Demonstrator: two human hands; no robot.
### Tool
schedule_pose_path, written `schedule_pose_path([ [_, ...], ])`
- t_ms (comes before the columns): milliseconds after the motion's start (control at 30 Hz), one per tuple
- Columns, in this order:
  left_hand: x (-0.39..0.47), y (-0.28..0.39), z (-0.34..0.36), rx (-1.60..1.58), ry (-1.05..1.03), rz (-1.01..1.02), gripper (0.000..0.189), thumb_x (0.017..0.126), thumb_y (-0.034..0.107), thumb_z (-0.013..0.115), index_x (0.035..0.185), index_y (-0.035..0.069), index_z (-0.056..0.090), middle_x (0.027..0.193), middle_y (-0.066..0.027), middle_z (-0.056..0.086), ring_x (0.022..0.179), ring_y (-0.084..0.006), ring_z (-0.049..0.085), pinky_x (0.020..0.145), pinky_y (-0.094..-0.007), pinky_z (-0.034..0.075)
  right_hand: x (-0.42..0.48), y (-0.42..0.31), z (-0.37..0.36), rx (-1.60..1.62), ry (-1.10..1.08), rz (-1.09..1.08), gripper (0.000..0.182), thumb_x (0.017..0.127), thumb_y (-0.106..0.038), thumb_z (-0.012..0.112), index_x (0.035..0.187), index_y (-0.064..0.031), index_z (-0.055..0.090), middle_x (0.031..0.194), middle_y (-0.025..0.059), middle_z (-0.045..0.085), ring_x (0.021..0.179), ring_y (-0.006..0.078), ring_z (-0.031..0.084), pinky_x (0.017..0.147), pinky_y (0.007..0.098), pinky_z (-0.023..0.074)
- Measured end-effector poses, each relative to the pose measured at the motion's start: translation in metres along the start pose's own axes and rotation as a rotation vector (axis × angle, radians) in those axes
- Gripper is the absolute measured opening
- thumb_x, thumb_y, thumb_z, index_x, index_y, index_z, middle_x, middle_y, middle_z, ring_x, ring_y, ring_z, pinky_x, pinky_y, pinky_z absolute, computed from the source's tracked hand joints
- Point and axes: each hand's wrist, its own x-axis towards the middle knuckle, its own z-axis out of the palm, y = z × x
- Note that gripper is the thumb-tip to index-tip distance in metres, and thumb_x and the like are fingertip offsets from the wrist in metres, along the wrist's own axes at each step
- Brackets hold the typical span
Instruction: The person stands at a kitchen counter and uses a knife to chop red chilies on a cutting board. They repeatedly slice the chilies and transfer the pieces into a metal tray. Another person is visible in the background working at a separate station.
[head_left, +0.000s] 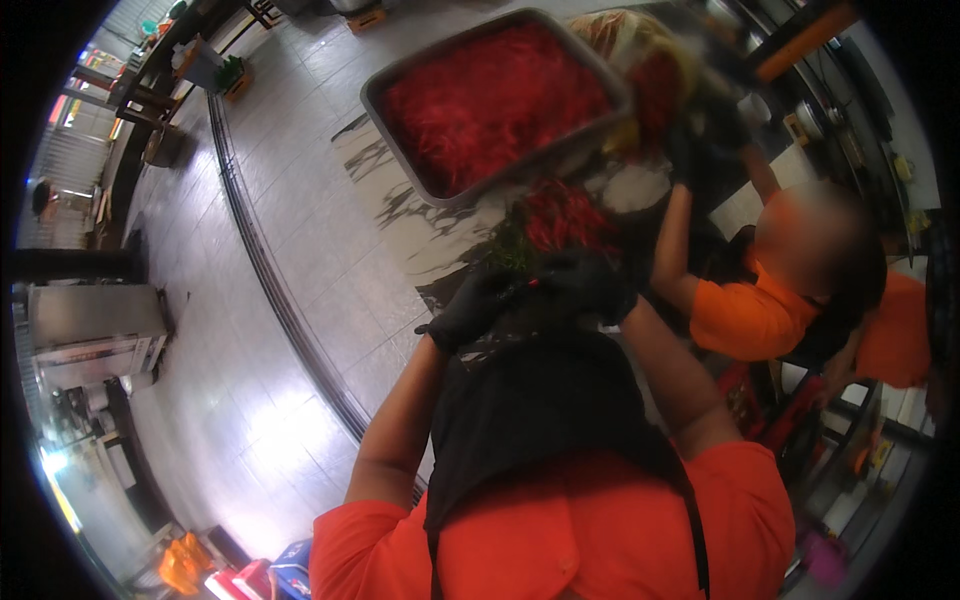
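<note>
Both of my hands wear black gloves and meet just above my black apron. My left hand (476, 304) is bent round something small; a red bit, perhaps a chili, shows between the hands. My right hand (589, 285) lies beside it, its fingers blurred and dark. Just beyond them a pile of red chilies (566, 217) lies on the marble-patterned table (420, 244), with green stems (511, 244) heaped at its left. A large metal tray (450, 201) full of red chilies (495, 97) stands farther off.
At the right a co-worker in an orange shirt (742, 319) reaches with black gloves toward a plastic bag (622, 34) holding red chilies. A floor track (259, 255) runs across the tiles on the left. Behind the co-worker are shelves and kitchen goods.
</note>
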Motion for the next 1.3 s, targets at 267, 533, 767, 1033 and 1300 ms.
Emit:
schedule_pose_path([
  [267,-0.015,-0.024,-0.004,-0.066,0.060,-0.071,0.024,0.097,0.018,0.060,0.109,-0.001,0.069,0.102,-0.0136,0.069,0.092,-0.0194,0.065,0.085,-0.0363,0.051,0.003,-0.008,0.018,-0.457,-0.040,-0.417,0.030,0.090,-0.019,0.069,0.115,-0.0027,0.069,0.122,0.0099,0.067,0.113,0.0227,0.063,0.097,0.0381,0.0497],
  [533,-0.036,-0.095,0.009,0.225,0.228,0.048,0.029,0.096,0.024,0.060,0.118,0.006,0.066,0.112,-0.0168,0.068,0.102,-0.0295,0.064,0.090,-0.0425,0.049,0.032,-0.023,0.065,-0.293,-0.355,0.004,0.036,0.096,-0.025,0.062,0.123,-0.0018,0.065,0.121,0.0174,0.067,0.114,0.0259,0.063,0.101,0.0355,0.0451],
  [767,-0.100,-0.092,0.001,-0.210,0.510,0.368,0.028,0.096,0.023,0.064,0.113,0.001,0.067,0.106,-0.0114,0.069,0.095,-0.0186,0.063,0.083,-0.0359,0.051,0.072,-0.046,0.150,-0.093,-0.553,-0.065,0.030,0.094,-0.020,0.063,0.118,-0.0015,0.065,0.113,0.0164,0.068,0.107,0.0263,0.064,0.096,0.0367,0.0477],
  [1033,-0.184,-0.045,0.011,-0.509,0.680,0.130,0.027,0.093,0.022,0.069,0.111,0.002,0.068,0.095,-0.0051,0.067,0.089,-0.0129,0.062,0.080,-0.0313,0.051,0.056,-0.051,0.168,0.371,-0.827,0.174,0.023,0.093,-0.015,0.064,0.111,-0.0010,0.065,0.104,0.0153,0.068,0.100,0.0268,0.065,0.091,0.0380,0.0508],
  [1300,-0.188,-0.073,-0.010,-0.769,0.906,0.205,0.031,0.096,0.013,0.059,0.126,0.004,0.063,0.098,-0.0060,0.069,0.088,-0.0143,0.067,0.079,-0.0317,0.054,0.124,0.000,0.131,0.298,-0.673,0.002,0.025,0.088,-0.007,0.066,0.110,0.0028,0.063,0.098,0.0118,0.068,0.093,0.0259,0.064,0.088,0.0376,0.0519],
])
